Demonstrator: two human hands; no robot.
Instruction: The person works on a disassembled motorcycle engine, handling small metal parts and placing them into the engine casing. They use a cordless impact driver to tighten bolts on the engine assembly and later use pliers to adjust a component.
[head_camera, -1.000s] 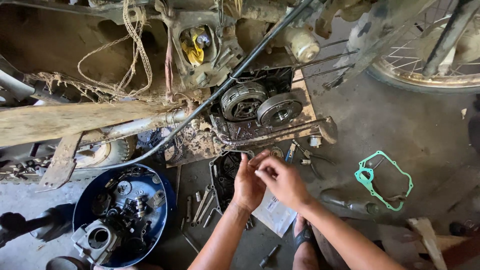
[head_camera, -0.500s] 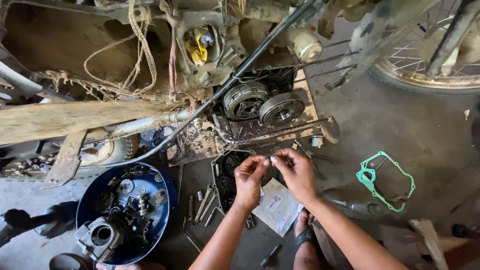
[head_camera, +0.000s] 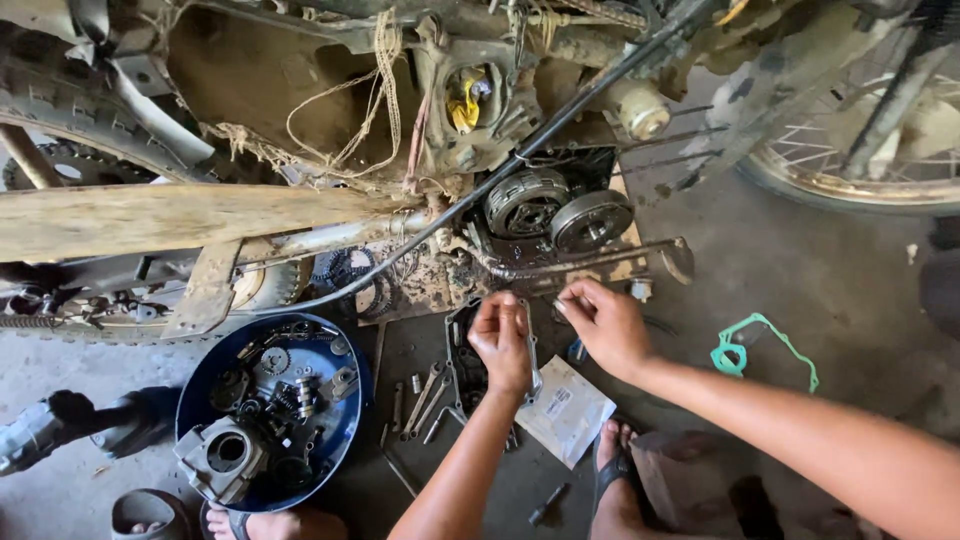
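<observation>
Metal engine cover (head_camera: 462, 350) pinched in left hand (head_camera: 502, 345).

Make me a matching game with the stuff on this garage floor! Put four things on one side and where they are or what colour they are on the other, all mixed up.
Things:
1. gasket
2. basin
3. wrenches
4. plastic packet

Clues:
A. round and blue, full of engine parts
B. thin and green, lying on the floor at the right
C. clear and flat, below the left hand
D. grey metal, between the basin and the left arm

Pairs: 1-B, 2-A, 3-D, 4-C
</observation>
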